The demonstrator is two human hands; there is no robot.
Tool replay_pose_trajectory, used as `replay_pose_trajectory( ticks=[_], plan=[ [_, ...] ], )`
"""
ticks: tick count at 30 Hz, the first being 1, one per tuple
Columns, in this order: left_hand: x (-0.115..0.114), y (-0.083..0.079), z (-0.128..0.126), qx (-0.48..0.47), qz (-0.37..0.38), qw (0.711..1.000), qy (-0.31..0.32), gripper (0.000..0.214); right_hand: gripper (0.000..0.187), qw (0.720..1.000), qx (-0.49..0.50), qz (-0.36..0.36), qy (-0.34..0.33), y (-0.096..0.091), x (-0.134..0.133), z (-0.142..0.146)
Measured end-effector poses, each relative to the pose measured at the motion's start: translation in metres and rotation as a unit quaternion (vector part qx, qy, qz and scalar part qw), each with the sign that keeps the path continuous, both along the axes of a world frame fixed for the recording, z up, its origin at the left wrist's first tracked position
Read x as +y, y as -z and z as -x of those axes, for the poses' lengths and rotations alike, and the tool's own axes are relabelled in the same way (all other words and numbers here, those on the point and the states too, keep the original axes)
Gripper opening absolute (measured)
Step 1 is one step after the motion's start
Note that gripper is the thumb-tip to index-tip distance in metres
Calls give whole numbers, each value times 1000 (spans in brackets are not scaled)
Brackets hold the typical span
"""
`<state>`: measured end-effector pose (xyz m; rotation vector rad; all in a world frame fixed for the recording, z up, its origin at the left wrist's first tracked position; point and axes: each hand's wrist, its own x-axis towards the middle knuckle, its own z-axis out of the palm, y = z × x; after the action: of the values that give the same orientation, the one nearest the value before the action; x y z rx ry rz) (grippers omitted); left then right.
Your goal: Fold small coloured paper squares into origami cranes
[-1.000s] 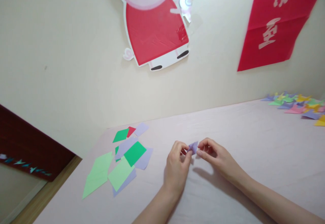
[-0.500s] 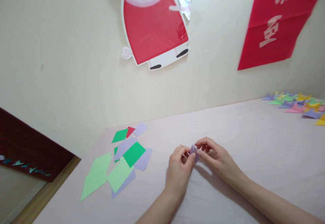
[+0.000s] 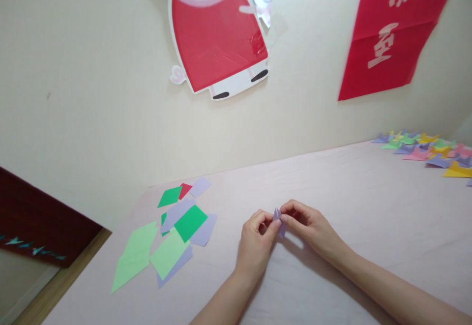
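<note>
A small folded purple paper piece (image 3: 278, 216) is pinched between both my hands just above the pale pink table (image 3: 368, 207). My left hand (image 3: 255, 244) grips it from the left with thumb and fingers closed. From the right, my right hand (image 3: 309, 226) pinches the same piece, fingers curled over it. Most of the paper is hidden by my fingertips.
Several loose green, purple and red paper squares (image 3: 173, 236) lie scattered at the table's left. Several folded paper figures in mixed colours (image 3: 427, 150) sit at the far right by the wall. A cartoon cut-out (image 3: 217, 35) and a red banner (image 3: 391, 30) hang on the wall.
The purple paper has been pressed narrower between my fingertips, and my hands have drawn closer together. The view has shifted slightly right.
</note>
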<state>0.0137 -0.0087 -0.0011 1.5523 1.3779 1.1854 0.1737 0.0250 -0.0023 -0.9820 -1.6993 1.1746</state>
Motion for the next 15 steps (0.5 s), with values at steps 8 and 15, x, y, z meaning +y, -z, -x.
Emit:
replay_pose_trajectory(
  ticks=[8, 15],
  plan=[
    [3, 3, 2, -36, 3, 999, -5, 15, 26, 1000, 21, 14, 1, -2, 1, 0],
    [5, 3, 2, -63, -6, 998, -8, 12, 28, 1000, 22, 15, -3, -1, 1, 1]
  ],
)
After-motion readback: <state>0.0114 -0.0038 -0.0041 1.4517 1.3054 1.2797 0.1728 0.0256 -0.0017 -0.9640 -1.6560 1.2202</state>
